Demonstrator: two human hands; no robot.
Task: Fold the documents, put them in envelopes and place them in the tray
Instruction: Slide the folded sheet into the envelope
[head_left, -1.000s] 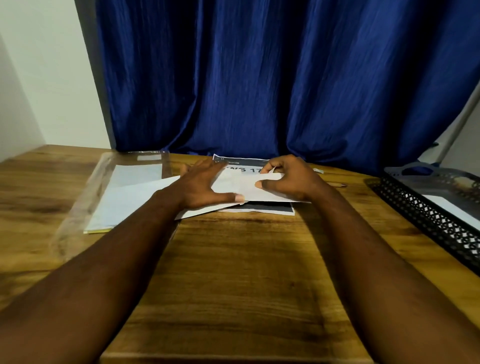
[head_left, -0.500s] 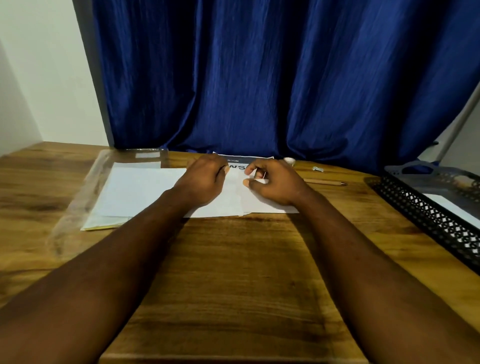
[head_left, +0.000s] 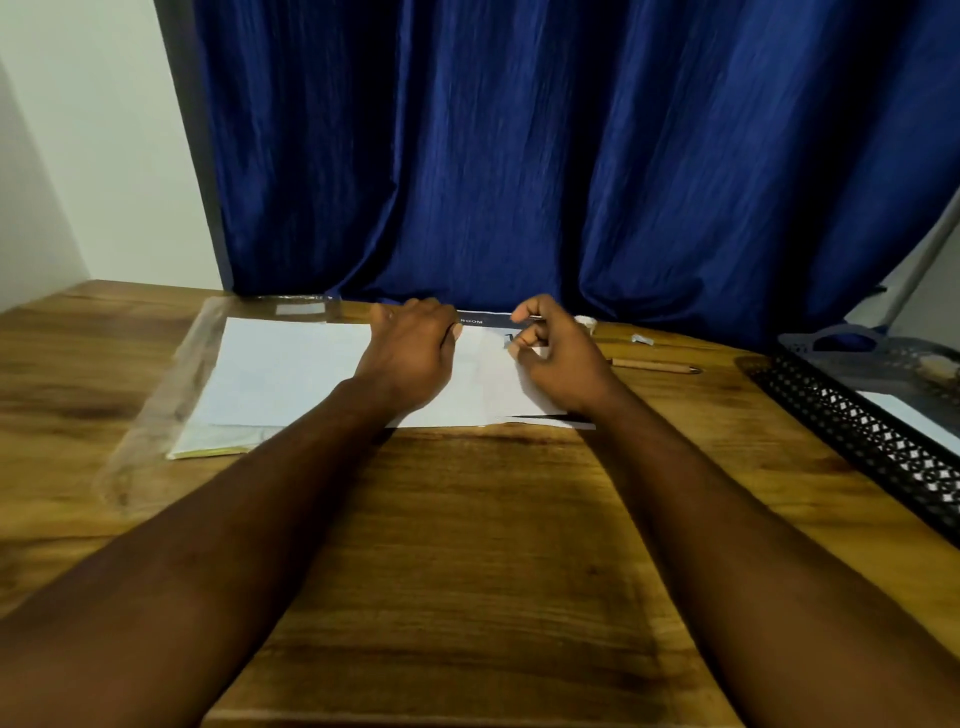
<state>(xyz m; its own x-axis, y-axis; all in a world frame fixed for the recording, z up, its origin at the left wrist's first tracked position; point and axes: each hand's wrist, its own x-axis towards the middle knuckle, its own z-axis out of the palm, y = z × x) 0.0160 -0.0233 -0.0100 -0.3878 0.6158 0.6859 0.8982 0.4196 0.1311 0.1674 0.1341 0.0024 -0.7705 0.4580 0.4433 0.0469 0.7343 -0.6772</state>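
A white document (head_left: 483, 384) lies flat on the wooden table near the blue curtain, on top of a dark printed sheet (head_left: 475, 318) whose far edge shows. My left hand (head_left: 410, 356) presses palm-down on the document, fingers curled at its far edge. My right hand (head_left: 556, 358) rests on the paper's right part, its thumb and fingers pinching the far edge. To the left, white envelopes (head_left: 280, 374) lie in a stack inside a clear plastic sleeve (head_left: 171, 384). The black mesh tray (head_left: 852, 421) stands at the right with a white envelope (head_left: 906, 418) in it.
A pencil (head_left: 652, 366) lies right of my right hand, with a small white scrap (head_left: 643, 339) and a small white roll (head_left: 587, 323) behind it. The blue curtain (head_left: 519, 156) hangs along the table's far edge. Bare wood stretches toward me.
The lifted sheet has been laid flat over the dark printed sheet. Both hands have slid away from me toward the paper's far edge.
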